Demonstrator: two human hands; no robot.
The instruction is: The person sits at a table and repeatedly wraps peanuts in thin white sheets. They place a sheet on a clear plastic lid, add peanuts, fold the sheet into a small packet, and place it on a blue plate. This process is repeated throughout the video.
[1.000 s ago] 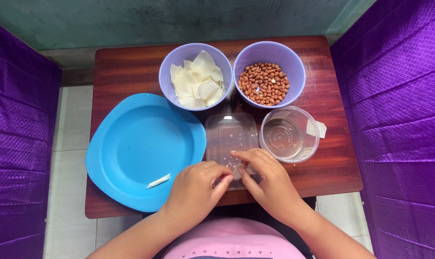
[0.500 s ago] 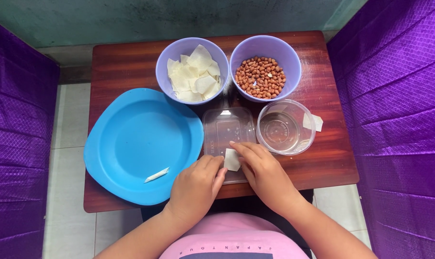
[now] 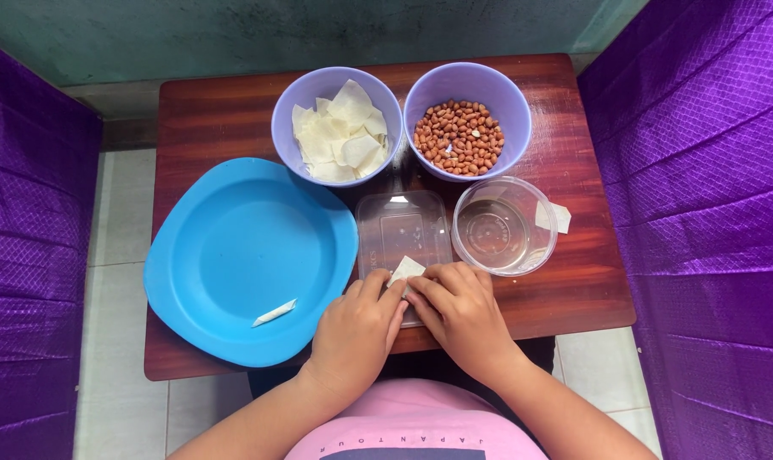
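You are pinching the white wrapper (image 3: 406, 271) with both hands, left hand (image 3: 357, 328) and right hand (image 3: 459, 308), over the clear tray (image 3: 403, 223); keep the fold tight, fingertips close, pressing evenly along its edge.

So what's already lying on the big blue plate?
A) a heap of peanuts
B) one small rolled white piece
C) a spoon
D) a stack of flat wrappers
B: the blue plate holds only one small rolled white piece near its lower edge, while the peanuts and the flat white wrappers sit in their own purple bowls at the back of the table.
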